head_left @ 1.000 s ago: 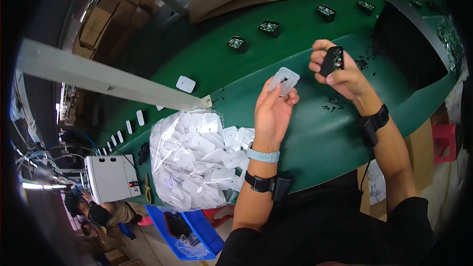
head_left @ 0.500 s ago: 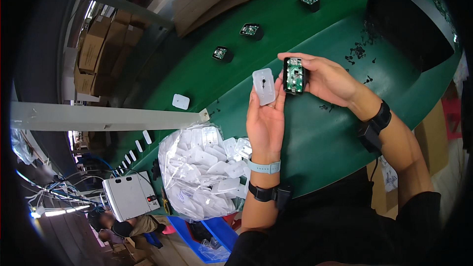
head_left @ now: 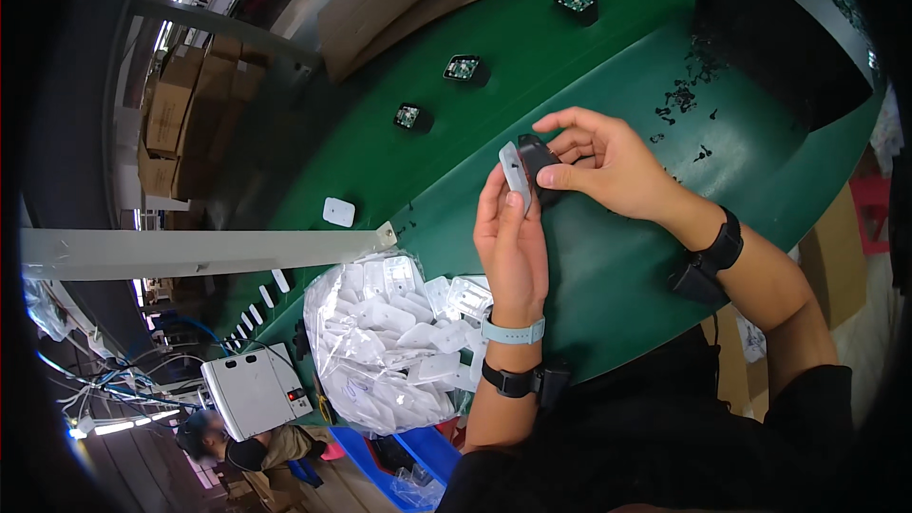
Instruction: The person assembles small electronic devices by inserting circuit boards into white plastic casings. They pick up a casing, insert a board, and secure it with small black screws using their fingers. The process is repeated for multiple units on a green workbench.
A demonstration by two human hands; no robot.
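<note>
My left hand (head_left: 516,261) is closed around a white plastic cover (head_left: 514,177), now tilted nearly edge-on. Right against that cover is a black housing (head_left: 539,161), its circuit board turned out of sight. My right hand (head_left: 613,169) holds the housing with the thumb on its near side, while the index finger stretches out above it. Whether the cover is seated on the housing cannot be told. Close to my left wrist lies a clear bag (head_left: 375,351) full of white covers.
Several open black housings (head_left: 463,68) with circuit boards stand spaced along the green belt. A single white cover (head_left: 338,212) lies by a pale metal bar (head_left: 199,253). Small black parts (head_left: 679,97) are scattered near a black sheet-like tray (head_left: 769,47). At lower left are a white machine box (head_left: 255,389) and a person (head_left: 271,446).
The cover and housing have turned from face-up to edge-on and come together. My right thumb has swung across the housing's near side. The view has shifted slightly.
</note>
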